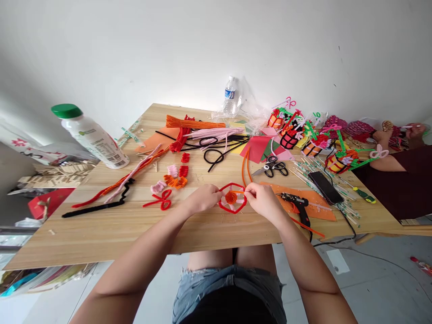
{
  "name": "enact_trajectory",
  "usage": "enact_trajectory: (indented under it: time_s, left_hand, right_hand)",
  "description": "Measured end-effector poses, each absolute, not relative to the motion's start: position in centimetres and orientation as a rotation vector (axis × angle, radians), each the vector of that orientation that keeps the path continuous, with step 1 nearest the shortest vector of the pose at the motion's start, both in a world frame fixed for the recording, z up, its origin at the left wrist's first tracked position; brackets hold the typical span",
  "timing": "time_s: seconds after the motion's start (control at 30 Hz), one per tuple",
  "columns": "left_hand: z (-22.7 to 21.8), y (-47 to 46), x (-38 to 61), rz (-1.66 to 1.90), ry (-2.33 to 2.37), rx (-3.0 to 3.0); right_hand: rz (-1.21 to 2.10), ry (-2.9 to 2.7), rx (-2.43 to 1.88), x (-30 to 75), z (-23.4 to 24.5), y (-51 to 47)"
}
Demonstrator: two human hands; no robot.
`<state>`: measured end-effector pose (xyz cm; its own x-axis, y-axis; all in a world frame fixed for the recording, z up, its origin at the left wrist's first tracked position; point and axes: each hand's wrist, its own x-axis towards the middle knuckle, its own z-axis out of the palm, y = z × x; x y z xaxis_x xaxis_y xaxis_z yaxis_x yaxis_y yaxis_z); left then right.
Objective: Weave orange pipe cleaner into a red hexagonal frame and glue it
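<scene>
**Two pinches held a small ring of fuzzy wire**

On a clock centred on the red hexagon [231, 212], twelve lying toward the wall, the left hand [206, 198] sat at nine, finger and thumb closed on the hexagon's corner. The right hand [261, 198], at three, had its fingertips pinched together on an orange strand [238, 192] that led to the orange coil [231, 198] in the middle. The hexagon was near the table's [195, 238] front edge.

A slack right pinch could have let the coil spring loose; too hard a pull might have bent the hexagon out of shape. Long orange lengths [243, 171] toward one o'clock could have snagged on the scissors [274, 167] at two. The glue gun [297, 204], farther out at three, was near enough for an outward-swinging right forearm to knock.
</scene>
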<state>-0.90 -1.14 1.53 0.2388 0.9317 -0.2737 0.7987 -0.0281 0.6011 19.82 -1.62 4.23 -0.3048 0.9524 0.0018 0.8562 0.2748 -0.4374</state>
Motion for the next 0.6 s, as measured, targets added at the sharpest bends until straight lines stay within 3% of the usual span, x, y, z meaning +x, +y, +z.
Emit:
enact_trajectory:
  time_s: [0.33,0.6]
  left_hand:
    - [2.3,-1.5,-0.6,0.215,1.55,1.865]
    - [2.1,-1.5,-0.5,0.23,1.547,1.865]
  right_hand:
    - [-0.004,-2.652,-1.916,17.5,6.5,-3.0]
    - [-0.117,-2.8,-1.855,16.2,6.6,-3.3]
